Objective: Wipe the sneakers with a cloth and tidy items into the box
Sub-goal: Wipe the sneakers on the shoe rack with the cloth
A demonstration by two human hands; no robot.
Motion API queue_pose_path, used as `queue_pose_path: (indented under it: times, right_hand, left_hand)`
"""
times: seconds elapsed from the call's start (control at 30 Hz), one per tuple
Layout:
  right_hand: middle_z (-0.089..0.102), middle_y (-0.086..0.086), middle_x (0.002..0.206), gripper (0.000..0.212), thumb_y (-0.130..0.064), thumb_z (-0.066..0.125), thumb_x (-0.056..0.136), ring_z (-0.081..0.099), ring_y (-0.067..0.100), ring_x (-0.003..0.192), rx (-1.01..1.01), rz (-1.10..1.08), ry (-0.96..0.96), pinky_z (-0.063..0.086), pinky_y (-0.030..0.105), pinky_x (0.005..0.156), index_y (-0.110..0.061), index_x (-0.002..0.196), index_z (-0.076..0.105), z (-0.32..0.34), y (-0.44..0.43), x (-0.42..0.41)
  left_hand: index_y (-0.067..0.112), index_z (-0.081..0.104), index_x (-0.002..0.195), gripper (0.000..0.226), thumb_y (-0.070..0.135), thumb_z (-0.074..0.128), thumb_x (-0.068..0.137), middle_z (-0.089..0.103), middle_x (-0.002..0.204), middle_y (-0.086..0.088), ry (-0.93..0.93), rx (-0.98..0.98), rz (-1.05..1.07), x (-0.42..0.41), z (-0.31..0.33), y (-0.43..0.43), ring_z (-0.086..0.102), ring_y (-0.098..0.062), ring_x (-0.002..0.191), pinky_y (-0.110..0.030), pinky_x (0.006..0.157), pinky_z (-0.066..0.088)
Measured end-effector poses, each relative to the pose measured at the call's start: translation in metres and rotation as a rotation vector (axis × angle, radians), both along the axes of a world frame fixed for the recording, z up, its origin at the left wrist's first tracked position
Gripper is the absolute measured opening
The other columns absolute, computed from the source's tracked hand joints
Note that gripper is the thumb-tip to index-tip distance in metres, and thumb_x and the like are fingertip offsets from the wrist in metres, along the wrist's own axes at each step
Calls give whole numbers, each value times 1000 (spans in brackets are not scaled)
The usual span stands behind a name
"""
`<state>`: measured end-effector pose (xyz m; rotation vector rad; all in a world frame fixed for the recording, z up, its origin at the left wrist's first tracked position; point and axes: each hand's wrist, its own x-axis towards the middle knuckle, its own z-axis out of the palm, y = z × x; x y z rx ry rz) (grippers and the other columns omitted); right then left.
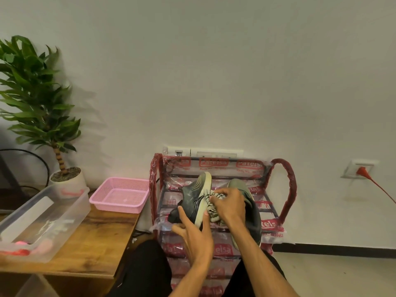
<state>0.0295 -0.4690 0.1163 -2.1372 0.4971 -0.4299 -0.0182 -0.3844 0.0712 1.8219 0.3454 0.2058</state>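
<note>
On the wooden table (102, 236) sit a pink basket (116, 205) and clear box (70, 217).

The dark sneaker (190, 198), pale-soled, is tipped on its side over the rack (288, 185), its sole facing right and the crumpled white, black-patterned cloth (209, 199) pressed to it. The second sneaker (237, 183), grey-green, lies just beside it, partly hidden. The clear box (70, 213) sits on the table (96, 239), well to the left, holding pink bits.

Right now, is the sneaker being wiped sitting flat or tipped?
Tipped: the left hand holds the dark sneaker on its side, pale sole edge facing the cloth.
</note>
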Motion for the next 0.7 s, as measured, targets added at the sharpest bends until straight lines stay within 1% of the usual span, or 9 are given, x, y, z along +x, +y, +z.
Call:
queue_pose_path:
  times: [0.1,0.17,0.23,0.3,0.37,0.43,0.5,0.6,0.7]
  right_hand:
    - [74,-3,88,17,-26,74,78,69,20,78,-115,2,9,58,39,71,-24,95,76,1,1,-1]
    - [74,-2,90,17,-23,72,79,69,21,81,-197,3,13,57,39,71,-23,96,77,3,3,-1]
    - [73,-1,97,20,-23,71,80,69,22,86,-263,7,13,57,38,73,-23,99,76,4,4,0]
    - [73,-1,104,21,-23,71,82,69,23,91,-321,19,20,57,39,76,-23,102,75,4,5,0]
    - [71,-1,109,22,-24,71,84,69,22,94,-357,28,32,57,40,79,-23,105,74,3,5,-1]
    - [70,-1,111,22,-24,70,85,68,22,96,-384,42,36,56,41,81,-23,106,74,2,3,-1]
    - [69,-1,112,22,-25,70,85,67,22,96,-407,58,38,56,42,81,-23,106,74,2,3,-2]
    - [71,-2,107,20,-24,71,83,69,20,88,-402,70,32,57,40,77,-24,103,75,2,3,-2]
    - [73,-3,103,20,-26,73,82,70,17,76,-388,95,36,59,40,74,-25,102,74,0,2,-3]
  left_hand:
    - [27,3,153,77,57,42,93,21,139,-9,69,149,-87,-3,2,6,41,-3,62,-20,47,32]
    - [24,2,153,76,58,38,95,24,137,-8,122,259,-152,-4,5,10,40,-6,63,-19,46,28]
    - [22,3,152,76,59,36,95,29,137,-8,149,360,-208,-6,6,13,46,-9,70,-20,52,32]
    - [19,7,151,76,61,36,95,37,137,-10,164,491,-264,-6,4,17,58,-20,92,-27,70,41]
    - [16,21,145,74,65,37,92,51,131,-8,159,678,-304,-4,-2,23,60,-26,107,-36,83,45]
    - [16,38,130,68,70,39,89,58,122,-4,104,820,-296,1,-6,29,61,-24,106,-37,83,47]
    - [18,43,121,66,73,41,85,57,119,0,28,891,-286,6,-9,33,58,-20,106,-34,81,46]
    - [19,43,123,71,77,42,82,50,122,1,-73,968,-282,11,-12,39,51,-17,111,-31,82,47]
    - [23,38,131,71,75,43,83,44,132,1,-183,1003,-306,12,-17,48,45,-16,119,-29,94,43]
